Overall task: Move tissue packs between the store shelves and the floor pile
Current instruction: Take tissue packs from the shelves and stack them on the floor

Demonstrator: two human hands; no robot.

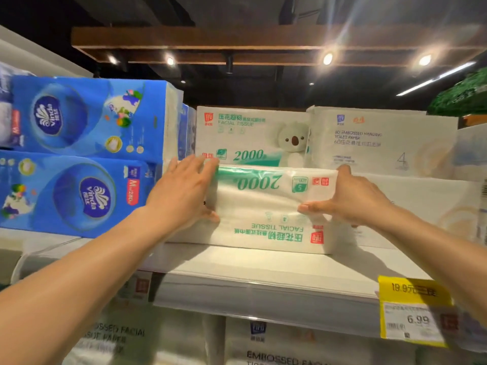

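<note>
head view, counts:

- tissue pack (pixel 266 206): 1 in hand. White, green print, "2000" and "FACIAL TISSUE" reading upside down. Lies lengthwise at the front of the top shelf (pixel 263 267), lower edge down at the shelf surface. Cannot tell if fully set down.
- left hand (pixel 184 191): grips the pack's left end, fingers curled over the top edge, thumb low on the front face.
- right hand (pixel 353 198): grips the right end, fingers over the top corner, thumb stretched across the front face.
- koala pack (pixel 250 135): 1, same print but upright, just behind the held one.
- hanging toilet paper pack (pixel 382 138): 1, white, right beside the koala pack. 1 more white pack below it, behind the right hand.
- blue packs on the left: 2 plainly visible, upper Vinda pack (pixel 87 114) stacked on lower Vinda pack (pixel 73 191), next to the left hand.
- green pack (pixel 463 96): 1, top right, cut off by the edge.
- price tag (pixel 413 309): 1, yellow, "6.99", on the shelf front.
- embossed packs (pixel 290 349): at least 2 on the level below, blurred.
- spotlights (pixel 327 59): 4 lit, under a wooden frame (pixel 237 38).
</note>
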